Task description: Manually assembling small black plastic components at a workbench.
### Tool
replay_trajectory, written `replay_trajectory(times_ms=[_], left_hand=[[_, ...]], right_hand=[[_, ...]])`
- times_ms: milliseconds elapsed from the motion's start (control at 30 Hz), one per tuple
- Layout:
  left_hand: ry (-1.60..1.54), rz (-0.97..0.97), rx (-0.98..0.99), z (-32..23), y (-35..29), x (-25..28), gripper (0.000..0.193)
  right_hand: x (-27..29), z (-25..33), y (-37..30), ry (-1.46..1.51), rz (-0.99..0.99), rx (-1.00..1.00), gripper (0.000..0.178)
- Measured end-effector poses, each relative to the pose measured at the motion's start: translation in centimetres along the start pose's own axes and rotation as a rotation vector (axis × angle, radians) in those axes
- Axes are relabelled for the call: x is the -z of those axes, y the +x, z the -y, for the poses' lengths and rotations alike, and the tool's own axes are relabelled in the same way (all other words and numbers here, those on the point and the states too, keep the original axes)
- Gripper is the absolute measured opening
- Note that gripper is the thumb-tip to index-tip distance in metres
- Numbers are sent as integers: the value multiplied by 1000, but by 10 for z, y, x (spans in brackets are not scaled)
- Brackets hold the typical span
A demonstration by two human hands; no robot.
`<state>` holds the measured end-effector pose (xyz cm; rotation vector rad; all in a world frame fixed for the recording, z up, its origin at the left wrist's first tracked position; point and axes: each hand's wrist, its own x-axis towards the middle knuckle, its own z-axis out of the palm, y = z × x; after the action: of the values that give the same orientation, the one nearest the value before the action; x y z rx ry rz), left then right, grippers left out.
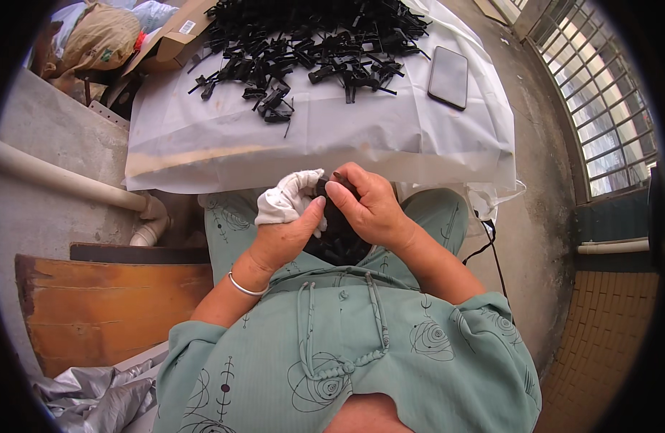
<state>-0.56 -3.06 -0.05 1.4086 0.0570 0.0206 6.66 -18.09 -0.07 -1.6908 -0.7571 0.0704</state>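
Observation:
My left hand (289, 213), partly covered by a white cloth glove (285, 196) with the thumb bare, is closed on a small black plastic part (321, 187). Against it presses my right hand (375, 206), bare, its thumb and fingers pinched together. A small dark tip (338, 175) shows by the right fingertips; what it belongs to is hidden. Beneath both hands, between my knees, more black parts (336, 249) lie in something dark that I cannot make out. A large heap of similar black plastic parts (311, 54) with thin stems covers the far side of the table.
White plastic sheeting (332, 148) drapes the table in front of me. A black phone (448, 78) lies on its right. Beyond the table's left corner are an open cardboard box (175, 42) and bags (101, 36). A pipe (69, 177) and wooden board (112, 310) flank my left.

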Motion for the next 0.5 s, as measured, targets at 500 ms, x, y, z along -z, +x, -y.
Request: replay_trajectory(times_ms=[500], left_hand=[[600,-161,-212,-8,4,-6,30]], right_hand=[[-8,-11,-1,224,166,-145,26]])
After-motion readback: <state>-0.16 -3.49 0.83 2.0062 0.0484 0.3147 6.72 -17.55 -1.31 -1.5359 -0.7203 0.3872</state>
